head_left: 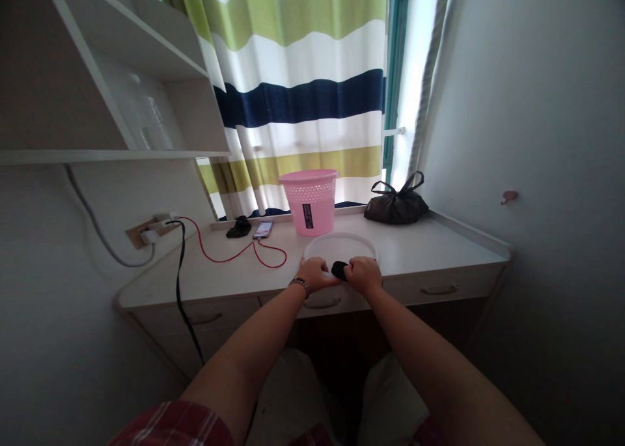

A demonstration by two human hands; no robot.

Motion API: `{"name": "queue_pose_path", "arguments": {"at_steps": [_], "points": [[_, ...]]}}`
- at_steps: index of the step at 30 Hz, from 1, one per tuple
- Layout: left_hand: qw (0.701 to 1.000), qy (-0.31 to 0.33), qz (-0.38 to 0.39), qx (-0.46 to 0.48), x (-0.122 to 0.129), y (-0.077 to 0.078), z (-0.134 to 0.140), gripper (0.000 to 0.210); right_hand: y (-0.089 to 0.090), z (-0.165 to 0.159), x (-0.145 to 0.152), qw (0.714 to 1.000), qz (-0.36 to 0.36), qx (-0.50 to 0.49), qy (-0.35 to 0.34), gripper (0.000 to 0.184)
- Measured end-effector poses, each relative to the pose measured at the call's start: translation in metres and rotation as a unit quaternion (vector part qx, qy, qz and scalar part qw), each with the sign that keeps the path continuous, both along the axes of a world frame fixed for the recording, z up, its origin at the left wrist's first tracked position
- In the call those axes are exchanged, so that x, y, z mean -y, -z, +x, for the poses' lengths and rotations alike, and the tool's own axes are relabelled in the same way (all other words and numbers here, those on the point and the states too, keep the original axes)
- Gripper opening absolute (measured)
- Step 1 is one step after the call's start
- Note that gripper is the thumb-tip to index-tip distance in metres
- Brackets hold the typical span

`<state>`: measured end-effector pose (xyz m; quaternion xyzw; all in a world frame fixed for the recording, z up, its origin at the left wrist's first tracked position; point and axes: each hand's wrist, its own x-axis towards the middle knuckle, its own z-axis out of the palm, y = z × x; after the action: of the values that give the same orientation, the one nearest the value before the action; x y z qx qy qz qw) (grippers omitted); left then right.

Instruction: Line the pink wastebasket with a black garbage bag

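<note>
Head view: at lower centre, the left hand and right hand pinch a small black bundle between curled fingers, at the white lid's near rim. Best handled with even grip, kept over the desk.

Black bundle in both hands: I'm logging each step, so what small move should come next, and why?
Probably pull the hands apart to open the black bundle. The left hand and right hand both pinch it at the desk's front edge, just before the white lid, and it looks wadded up.
</note>
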<state>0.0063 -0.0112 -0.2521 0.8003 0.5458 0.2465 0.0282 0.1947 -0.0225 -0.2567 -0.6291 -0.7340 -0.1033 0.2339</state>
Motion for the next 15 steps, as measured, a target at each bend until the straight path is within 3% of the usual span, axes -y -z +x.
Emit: {"name": "queue_pose_path", "arguments": {"at_steps": [15], "points": [[1.000, 0.002, 0.014, -0.017, -0.0042, 0.0034, -0.0006, 0.056, 0.0074, 0.0011, -0.0062, 1.000, 0.016, 0.001, -0.008, 0.031]]}}
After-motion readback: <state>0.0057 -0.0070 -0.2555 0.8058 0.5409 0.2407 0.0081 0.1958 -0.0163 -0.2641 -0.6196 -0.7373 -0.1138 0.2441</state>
